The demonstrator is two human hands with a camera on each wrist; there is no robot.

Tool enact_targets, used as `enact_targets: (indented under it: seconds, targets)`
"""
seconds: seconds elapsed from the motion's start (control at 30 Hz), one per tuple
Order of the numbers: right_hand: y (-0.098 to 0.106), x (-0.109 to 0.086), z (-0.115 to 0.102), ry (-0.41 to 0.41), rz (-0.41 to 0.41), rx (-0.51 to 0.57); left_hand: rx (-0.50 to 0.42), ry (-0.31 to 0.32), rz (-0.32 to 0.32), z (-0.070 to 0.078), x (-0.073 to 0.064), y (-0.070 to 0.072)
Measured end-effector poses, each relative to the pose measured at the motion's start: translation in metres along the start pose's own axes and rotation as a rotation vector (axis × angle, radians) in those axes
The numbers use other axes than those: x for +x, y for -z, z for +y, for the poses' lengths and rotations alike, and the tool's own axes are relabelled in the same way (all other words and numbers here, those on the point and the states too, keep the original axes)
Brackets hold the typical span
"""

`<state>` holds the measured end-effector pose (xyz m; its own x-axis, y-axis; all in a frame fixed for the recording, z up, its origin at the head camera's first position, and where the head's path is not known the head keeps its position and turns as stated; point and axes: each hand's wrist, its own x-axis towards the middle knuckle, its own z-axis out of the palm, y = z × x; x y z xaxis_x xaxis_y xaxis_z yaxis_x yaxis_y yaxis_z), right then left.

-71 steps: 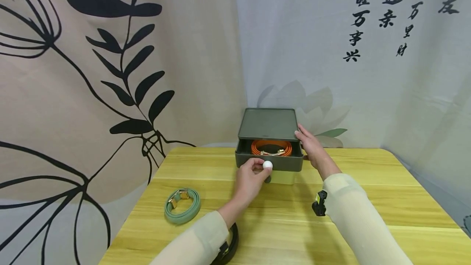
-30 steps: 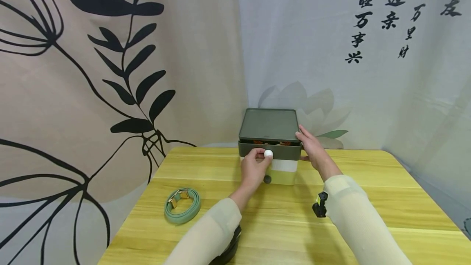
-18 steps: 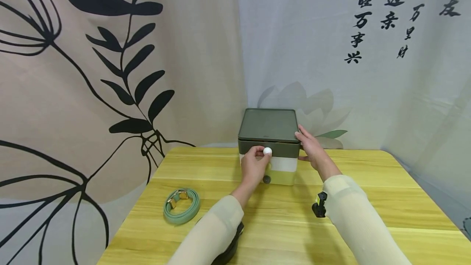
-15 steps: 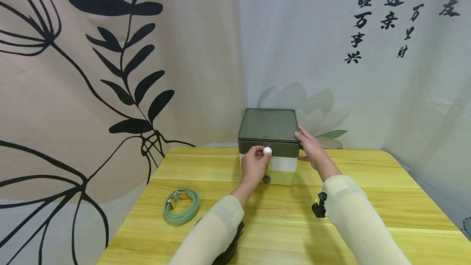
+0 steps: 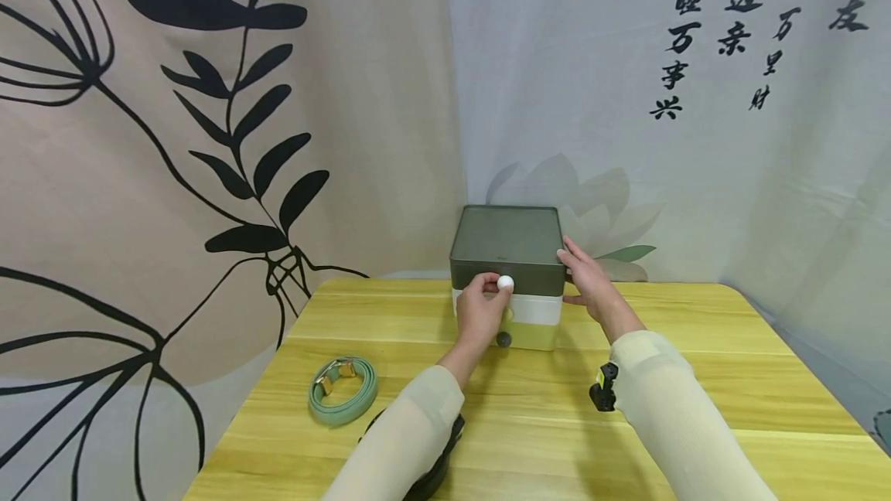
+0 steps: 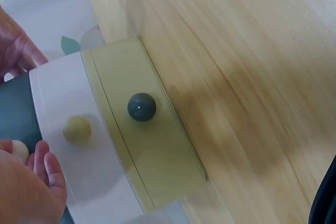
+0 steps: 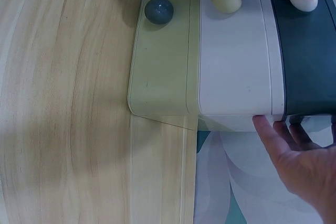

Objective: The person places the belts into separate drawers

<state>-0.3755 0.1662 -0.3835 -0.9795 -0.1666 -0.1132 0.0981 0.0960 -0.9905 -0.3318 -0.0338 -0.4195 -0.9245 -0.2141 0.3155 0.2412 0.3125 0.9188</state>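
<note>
A small three-drawer box (image 5: pixel 508 234) with a dark green top drawer, a white middle one and a yellow-green bottom one stands at the table's back. My left hand (image 5: pixel 480 311) pinches the white round knob (image 5: pixel 505 283) of the top drawer, which sits flush in the box. Against the box's right side, my right hand (image 5: pixel 590 281) rests with fingers extended, as the right wrist view confirms along the side wall (image 7: pixel 231 123). A pale yellow knob (image 6: pixel 77 130) and a dark grey knob (image 6: pixel 142 107) mark the lower drawers.
A coiled light green belt (image 5: pixel 341 413) with a gold buckle lies on the wooden table (image 5: pixel 543 424) at left. Partly hidden under my left forearm is a black coil (image 5: pixel 435 476). A printed curtain (image 5: pixel 390 99) hangs right behind the table.
The top drawer has slid back into the box with my left hand on its knob. The coiled orange belt inside it is now hidden. My right hand has stayed at the side.
</note>
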Motion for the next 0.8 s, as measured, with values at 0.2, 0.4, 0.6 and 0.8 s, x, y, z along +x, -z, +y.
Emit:
enact_targets:
  seconds: [0.2, 0.4, 0.6, 0.8]
  targets:
    - [-0.0010, 0.0002, -0.0002, -0.003, 0.000, -0.006, 0.010, -0.002, 0.002, 0.0004, 0.0005, 0.0005]
    - [-0.0010, -0.0013, 0.0000, -0.008, 0.003, -0.008, 0.009, 0.002, -0.002, 0.0011, 0.0000, 0.0007]
    - [-0.0020, -0.0018, 0.0008, -0.014, 0.005, -0.003, 0.001, 0.024, 0.011, -0.0017, -0.0026, 0.0014]
    - [-0.0039, -0.0023, -0.0006, -0.005, 0.006, -0.014, -0.046, 0.030, 0.043, -0.0077, -0.0052, 0.0034]
